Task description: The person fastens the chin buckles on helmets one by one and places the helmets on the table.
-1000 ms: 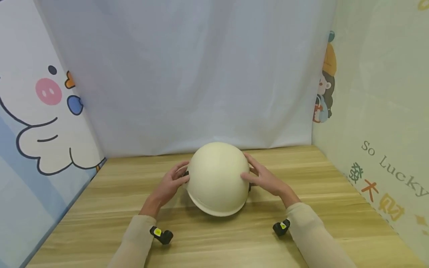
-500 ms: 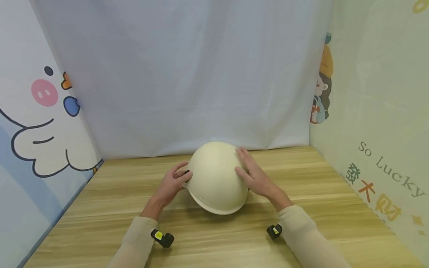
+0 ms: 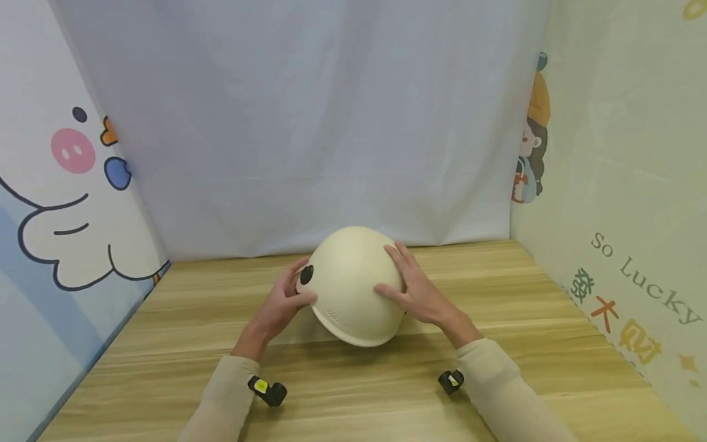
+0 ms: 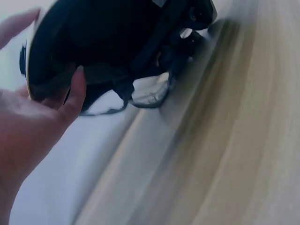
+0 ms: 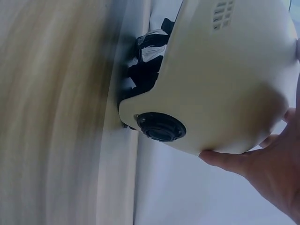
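Note:
A cream helmet point(image 3: 356, 282) with a round black side fitting point(image 3: 307, 274) sits tilted on the table, its left side raised. My left hand point(image 3: 280, 304) grips the helmet's left rim, thumb and fingers on either side of the edge. The left wrist view shows the dark inside of the helmet point(image 4: 108, 37) and hanging black straps point(image 4: 124, 89). My right hand point(image 3: 420, 291) rests on the right of the dome, fingers spread and the thumb apart. In the right wrist view its thumb point(image 5: 222, 159) touches the shell, the other fingers partly hidden behind it. Small vent slots point(image 5: 223, 14) show there too.
The helmet stands on a wood-grain table point(image 3: 193, 344) that ends at a pale curtain point(image 3: 309, 135) behind it. Printed panels with cartoon figures point(image 3: 74, 150) and lettering point(image 3: 646, 276) border the table left and right. Black wrist cameras point(image 3: 267, 391) sit on both sleeves.
The helmet has turned and tilted, its left side rising so the black side fitting comes into view. My right hand has moved leftward and up onto the dome; my left hand stays at the rim.

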{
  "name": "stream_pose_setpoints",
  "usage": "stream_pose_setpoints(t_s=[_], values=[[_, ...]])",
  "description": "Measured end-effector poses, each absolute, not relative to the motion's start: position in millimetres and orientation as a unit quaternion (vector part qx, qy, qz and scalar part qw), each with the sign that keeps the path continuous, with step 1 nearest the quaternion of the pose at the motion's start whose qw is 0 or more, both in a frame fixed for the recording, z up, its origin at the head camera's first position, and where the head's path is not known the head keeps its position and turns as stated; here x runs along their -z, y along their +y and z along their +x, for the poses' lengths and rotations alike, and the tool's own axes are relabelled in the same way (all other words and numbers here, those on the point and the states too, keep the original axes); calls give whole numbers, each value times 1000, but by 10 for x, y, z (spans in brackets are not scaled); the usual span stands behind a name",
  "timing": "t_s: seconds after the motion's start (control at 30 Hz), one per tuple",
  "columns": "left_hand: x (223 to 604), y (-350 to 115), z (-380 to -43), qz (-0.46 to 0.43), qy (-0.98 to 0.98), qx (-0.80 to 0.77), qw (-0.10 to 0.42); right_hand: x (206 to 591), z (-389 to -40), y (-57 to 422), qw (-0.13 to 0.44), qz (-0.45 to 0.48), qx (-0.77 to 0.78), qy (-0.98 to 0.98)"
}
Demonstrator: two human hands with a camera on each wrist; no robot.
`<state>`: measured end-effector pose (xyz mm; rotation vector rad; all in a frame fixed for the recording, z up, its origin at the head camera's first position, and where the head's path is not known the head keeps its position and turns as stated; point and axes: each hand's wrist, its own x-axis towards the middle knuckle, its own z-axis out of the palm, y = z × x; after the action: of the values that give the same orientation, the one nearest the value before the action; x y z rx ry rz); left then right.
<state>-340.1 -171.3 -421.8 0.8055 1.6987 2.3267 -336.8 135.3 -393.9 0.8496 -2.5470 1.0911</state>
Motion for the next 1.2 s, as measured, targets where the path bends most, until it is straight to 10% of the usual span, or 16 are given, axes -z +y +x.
stream_pose_setpoints(t_s=[1.2], values=[[4293, -1665, -3454, 263, 598, -756, 41, 3669, -3447, 1170, 205, 263, -322, -886]])
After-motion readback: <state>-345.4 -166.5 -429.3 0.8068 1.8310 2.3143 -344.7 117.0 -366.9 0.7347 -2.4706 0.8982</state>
